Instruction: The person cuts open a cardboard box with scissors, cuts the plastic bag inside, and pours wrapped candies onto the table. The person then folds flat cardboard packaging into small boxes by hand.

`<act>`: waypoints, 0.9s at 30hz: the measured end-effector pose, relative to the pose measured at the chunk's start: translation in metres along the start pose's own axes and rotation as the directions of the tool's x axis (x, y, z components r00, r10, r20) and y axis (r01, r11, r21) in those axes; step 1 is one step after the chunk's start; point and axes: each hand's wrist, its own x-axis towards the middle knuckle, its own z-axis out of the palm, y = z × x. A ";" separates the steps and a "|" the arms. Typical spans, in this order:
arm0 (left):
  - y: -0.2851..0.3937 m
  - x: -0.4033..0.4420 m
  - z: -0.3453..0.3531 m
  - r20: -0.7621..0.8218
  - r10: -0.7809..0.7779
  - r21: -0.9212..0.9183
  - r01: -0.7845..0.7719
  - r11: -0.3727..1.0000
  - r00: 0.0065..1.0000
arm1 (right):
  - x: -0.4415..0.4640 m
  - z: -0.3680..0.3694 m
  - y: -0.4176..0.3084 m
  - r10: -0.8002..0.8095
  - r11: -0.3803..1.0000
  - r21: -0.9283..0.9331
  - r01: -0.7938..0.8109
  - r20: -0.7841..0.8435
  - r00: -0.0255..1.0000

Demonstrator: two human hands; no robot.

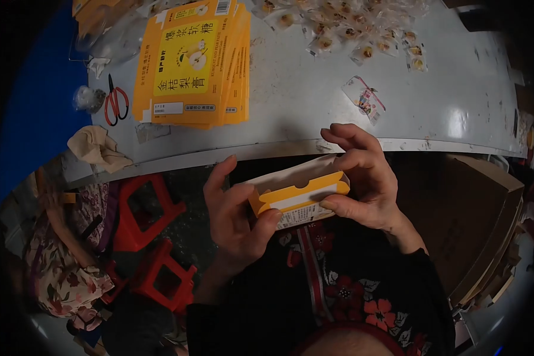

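Held between both hands over my lap, just below the table's front edge, is a small yellow and white box (302,196) with its top open toward me. My left hand (237,213) grips the box's left end, the thumb on the front and the index finger raised. At the right end, my right hand (365,178) pinches it between thumb and fingers, with other fingers lifted. The inside looks pale, and I see nothing in it. Flat yellow cartons (190,65) lie stacked on the table (296,95) beyond my left hand.
Small wrapped pieces (362,35) lie heaped at the table's back right, near a printed packet (365,99). Red-handled scissors (116,104) and a beige cloth (98,148) are at left. Red stools (142,213) and a co-worker's arm (65,225) are lower left; a cardboard box (474,219) stands right.
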 end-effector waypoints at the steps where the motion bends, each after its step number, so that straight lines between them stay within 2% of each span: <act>1: 0.001 0.000 -0.006 0.000 0.002 -0.006 -0.002 1.000 1.000 | -0.003 -0.001 0.002 0.029 0.998 0.057 -0.029 0.000 1.000; 3: 0.003 -0.001 -0.015 0.113 -0.052 0.197 0.029 0.980 0.992 | -0.007 -0.002 0.003 0.065 0.995 0.076 -0.065 -0.003 0.998; 5: 0.005 0.000 -0.014 0.111 -0.064 0.212 0.039 0.976 0.992 | -0.009 -0.002 0.003 0.103 0.990 0.101 -0.102 -0.008 0.995; 7: 0.004 -0.001 -0.016 0.105 -0.078 0.228 0.053 0.972 0.991 | -0.011 -0.003 0.004 -0.011 0.996 -0.085 0.011 -0.002 1.000; 8: 0.000 -0.003 -0.022 0.160 -0.041 0.242 0.001 0.970 0.986 | -0.011 -0.003 0.005 -0.007 0.996 -0.084 0.007 -0.003 1.000; 9: -0.002 -0.004 -0.025 0.215 -0.005 0.254 -0.051 0.966 0.977 | -0.011 -0.003 0.005 -0.043 0.981 -0.189 0.046 0.017 0.999; 10: -0.002 -0.005 -0.025 0.215 -0.010 0.255 -0.046 0.966 0.977 | -0.011 -0.003 0.005 -0.077 0.953 -0.290 0.086 0.042 0.996; 12: -0.003 -0.006 -0.023 0.186 -0.087 0.131 0.064 0.989 0.979 | -0.010 -0.005 0.004 -0.042 0.950 -0.306 0.058 0.059 0.997; 13: -0.002 -0.006 -0.021 0.186 -0.089 0.132 0.065 0.989 0.979 | -0.010 -0.006 0.003 -0.012 0.945 -0.326 0.037 0.078 0.997; 14: -0.001 -0.005 -0.019 0.208 -0.091 0.078 0.076 0.994 0.974 | -0.010 -0.005 0.003 -0.012 0.945 -0.326 0.037 0.078 0.997; 16: 0.001 -0.003 -0.018 0.232 -0.094 0.022 0.091 0.996 0.968 | -0.011 -0.001 0.001 0.083 0.989 -0.122 -0.084 -0.012 0.996; 17: 0.002 -0.003 -0.017 0.250 -0.117 -0.009 0.124 0.992 0.961 | -0.010 0.000 0.001 0.085 0.989 -0.122 -0.086 -0.011 0.996; 19: 0.001 -0.002 -0.018 0.267 -0.144 -0.038 0.160 0.986 0.953 | -0.010 0.002 0.003 0.122 0.991 0.069 -0.118 -0.059 0.991; 21: -0.003 -0.001 -0.019 0.325 -0.093 -0.119 0.139 0.983 0.941 | -0.010 0.001 0.003 0.154 0.986 0.066 -0.151 -0.046 0.987; 23: -0.005 -0.004 -0.020 0.321 -0.107 -0.109 0.149 0.983 0.941 | -0.008 0.001 0.003 0.184 0.981 0.059 -0.182 -0.035 0.982; 27: -0.009 -0.005 -0.020 0.313 -0.104 -0.122 0.149 0.981 0.944 | -0.005 0.000 -0.002 0.170 0.982 -0.084 -0.170 -0.003 0.985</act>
